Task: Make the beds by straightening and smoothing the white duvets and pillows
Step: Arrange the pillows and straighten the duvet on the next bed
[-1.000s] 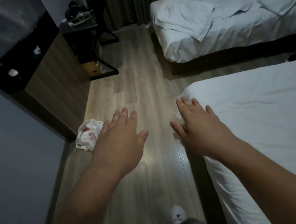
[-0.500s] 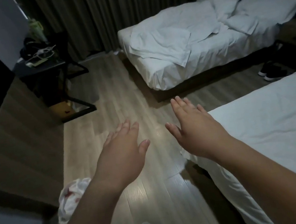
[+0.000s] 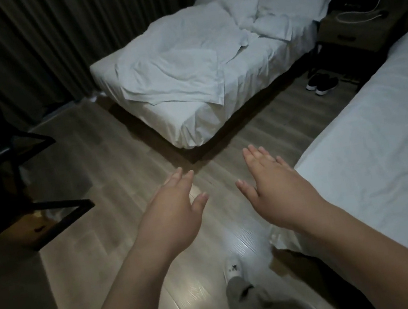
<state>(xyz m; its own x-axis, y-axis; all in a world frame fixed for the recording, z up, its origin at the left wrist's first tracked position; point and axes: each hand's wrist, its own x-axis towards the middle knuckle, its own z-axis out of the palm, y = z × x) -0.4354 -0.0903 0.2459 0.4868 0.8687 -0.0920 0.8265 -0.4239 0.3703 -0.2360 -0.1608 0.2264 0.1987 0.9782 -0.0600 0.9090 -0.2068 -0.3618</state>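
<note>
Two hands over the floor point(image 3: 119, 167), left hand point(image 3: 172, 212) and right hand point(image 3: 275, 191) flat, fingers straight, holding nothing, rumpled white duvet point(image 3: 177, 78) on far bed point(image 3: 193, 126), pillows point(image 3: 293, 1) jumbled at its head, smooth near bed point(image 3: 384, 152) beside right hand

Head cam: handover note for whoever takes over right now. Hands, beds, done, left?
Left hand: open, palm down, over the floor, holding nothing.
Right hand: open, palm down, empty, beside the near bed's corner.
Near bed: the cover looks flat and smooth where visible; its head end is out of view.
Far bed: duvet crumpled and bunched, pillows askew at the head end.
Done: probably the near bed.
Left: straighten and smooth the far bed's duvet and pillows.
</note>
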